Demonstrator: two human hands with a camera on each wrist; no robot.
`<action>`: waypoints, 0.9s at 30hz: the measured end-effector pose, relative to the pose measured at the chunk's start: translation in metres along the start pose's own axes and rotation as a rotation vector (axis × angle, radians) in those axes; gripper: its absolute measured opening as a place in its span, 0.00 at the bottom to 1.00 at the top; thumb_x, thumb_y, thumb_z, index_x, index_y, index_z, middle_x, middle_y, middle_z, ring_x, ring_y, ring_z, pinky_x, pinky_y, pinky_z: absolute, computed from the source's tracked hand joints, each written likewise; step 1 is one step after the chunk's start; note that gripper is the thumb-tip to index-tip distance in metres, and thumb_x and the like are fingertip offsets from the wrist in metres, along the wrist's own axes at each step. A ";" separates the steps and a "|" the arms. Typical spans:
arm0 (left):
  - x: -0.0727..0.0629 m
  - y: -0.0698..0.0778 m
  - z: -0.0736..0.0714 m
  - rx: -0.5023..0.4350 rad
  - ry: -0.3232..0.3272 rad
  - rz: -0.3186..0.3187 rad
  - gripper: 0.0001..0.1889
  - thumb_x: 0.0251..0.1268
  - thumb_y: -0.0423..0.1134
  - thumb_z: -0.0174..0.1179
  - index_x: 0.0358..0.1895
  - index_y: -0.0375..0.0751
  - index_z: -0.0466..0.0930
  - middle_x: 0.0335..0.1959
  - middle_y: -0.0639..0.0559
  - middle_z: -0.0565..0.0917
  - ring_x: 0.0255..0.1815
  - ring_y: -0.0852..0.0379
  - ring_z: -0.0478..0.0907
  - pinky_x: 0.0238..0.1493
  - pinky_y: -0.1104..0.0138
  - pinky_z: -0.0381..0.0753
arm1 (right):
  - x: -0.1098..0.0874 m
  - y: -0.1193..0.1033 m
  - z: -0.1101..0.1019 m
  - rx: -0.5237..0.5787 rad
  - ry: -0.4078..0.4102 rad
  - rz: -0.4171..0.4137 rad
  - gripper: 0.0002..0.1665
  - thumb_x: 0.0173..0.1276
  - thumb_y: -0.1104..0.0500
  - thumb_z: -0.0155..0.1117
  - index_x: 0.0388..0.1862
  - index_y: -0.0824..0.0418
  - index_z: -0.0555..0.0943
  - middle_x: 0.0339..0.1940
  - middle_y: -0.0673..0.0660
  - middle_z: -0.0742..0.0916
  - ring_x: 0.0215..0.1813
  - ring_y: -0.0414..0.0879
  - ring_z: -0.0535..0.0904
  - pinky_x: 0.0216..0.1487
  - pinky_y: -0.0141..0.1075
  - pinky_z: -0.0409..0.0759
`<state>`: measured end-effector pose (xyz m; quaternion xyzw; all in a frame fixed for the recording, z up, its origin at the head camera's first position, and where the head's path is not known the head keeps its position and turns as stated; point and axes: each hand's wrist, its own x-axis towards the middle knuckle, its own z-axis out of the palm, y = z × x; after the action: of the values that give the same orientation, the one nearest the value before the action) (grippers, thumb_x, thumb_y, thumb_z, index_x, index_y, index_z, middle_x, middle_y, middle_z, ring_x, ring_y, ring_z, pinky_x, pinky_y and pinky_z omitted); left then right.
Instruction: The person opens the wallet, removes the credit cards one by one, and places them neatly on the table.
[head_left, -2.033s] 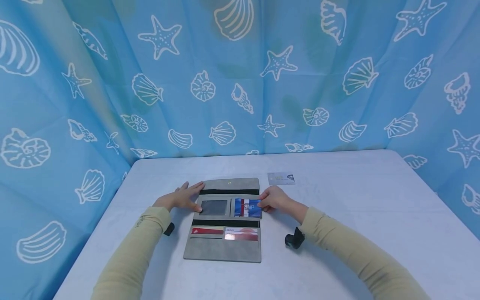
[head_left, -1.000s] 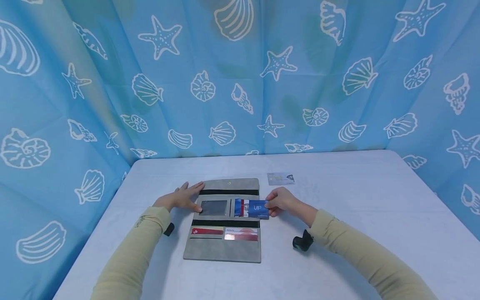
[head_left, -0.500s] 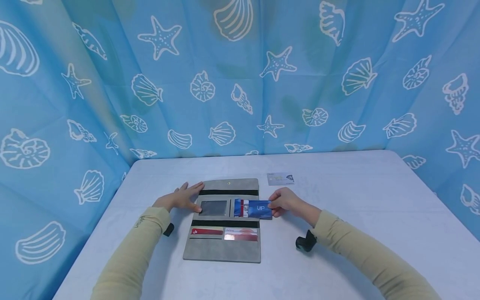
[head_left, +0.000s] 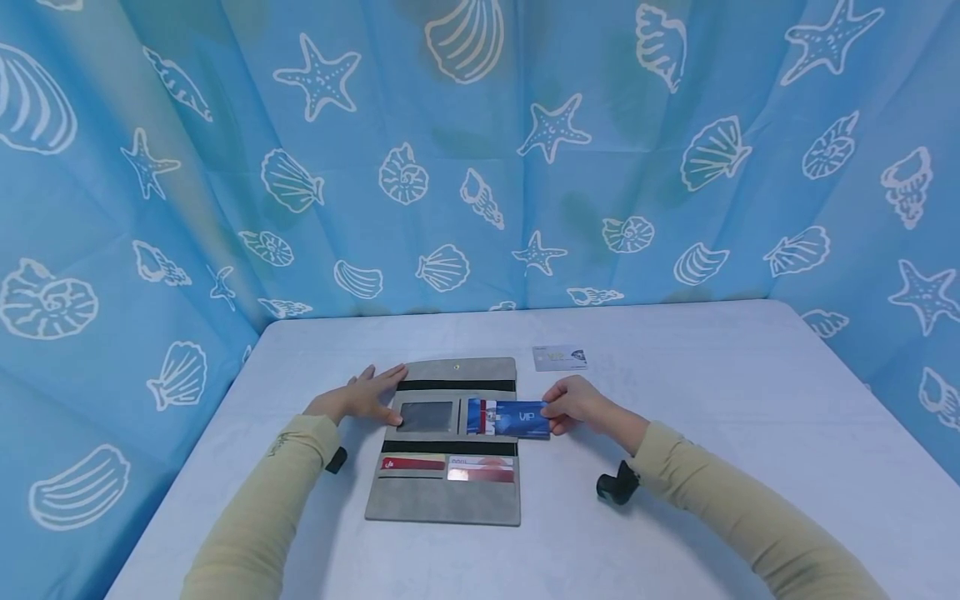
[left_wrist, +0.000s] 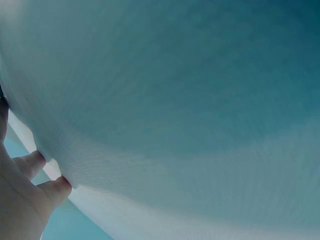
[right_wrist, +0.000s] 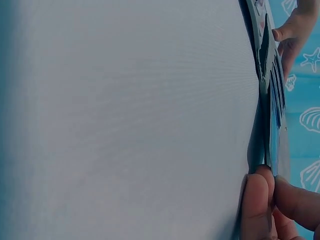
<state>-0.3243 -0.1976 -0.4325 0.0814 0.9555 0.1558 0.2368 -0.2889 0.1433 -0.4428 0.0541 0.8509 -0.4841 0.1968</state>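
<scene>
A grey wallet [head_left: 442, 503] lies unfolded on the white table, with cards in its slots. My left hand [head_left: 358, 398] rests on its left edge, fingers spread and thumb near the clear window [head_left: 426, 417]. Between thumb and fingers, my right hand [head_left: 579, 405] pinches the right end of a blue VIP card [head_left: 525, 418], which sticks out past the wallet's right edge. Its left part is still within the middle-right slot. In the right wrist view, thumb and fingers [right_wrist: 257, 195] grip the card edge-on. The left wrist view shows left fingertips [left_wrist: 62, 186] touching the tabletop.
A silver VIP card [head_left: 560, 357] lies on the table [head_left: 675, 367] beyond the wallet's upper right corner. A red card [head_left: 413, 463] and a white-and-red card [head_left: 481, 468] sit in the lower slots. A blue shell-print curtain [head_left: 480, 167] hangs behind the table.
My right hand has moved to the right, drawing the blue VIP card farther out of its slot. My left hand and the wallet stay in place.
</scene>
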 end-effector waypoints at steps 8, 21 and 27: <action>-0.001 0.000 -0.001 0.012 -0.004 0.016 0.51 0.48 0.56 0.66 0.73 0.54 0.43 0.74 0.47 0.44 0.72 0.36 0.29 0.65 0.37 0.35 | -0.003 0.002 -0.005 0.028 -0.015 0.009 0.14 0.62 0.66 0.61 0.45 0.70 0.75 0.30 0.61 0.81 0.21 0.43 0.79 0.27 0.31 0.81; -0.005 0.002 -0.002 -0.005 -0.004 0.002 0.51 0.48 0.55 0.66 0.73 0.55 0.43 0.74 0.47 0.43 0.72 0.36 0.29 0.64 0.35 0.35 | -0.009 0.011 -0.020 0.069 -0.038 0.025 0.16 0.63 0.66 0.58 0.49 0.72 0.73 0.30 0.61 0.80 0.22 0.44 0.78 0.29 0.32 0.81; -0.005 0.003 -0.001 0.002 -0.004 0.017 0.51 0.48 0.54 0.66 0.73 0.53 0.43 0.74 0.46 0.44 0.72 0.36 0.29 0.65 0.37 0.34 | -0.015 0.010 -0.028 0.079 -0.047 0.037 0.18 0.64 0.66 0.58 0.52 0.72 0.72 0.34 0.62 0.80 0.23 0.43 0.78 0.30 0.32 0.81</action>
<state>-0.3204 -0.1962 -0.4282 0.0903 0.9544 0.1567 0.2374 -0.2804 0.1733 -0.4325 0.0661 0.8251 -0.5148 0.2233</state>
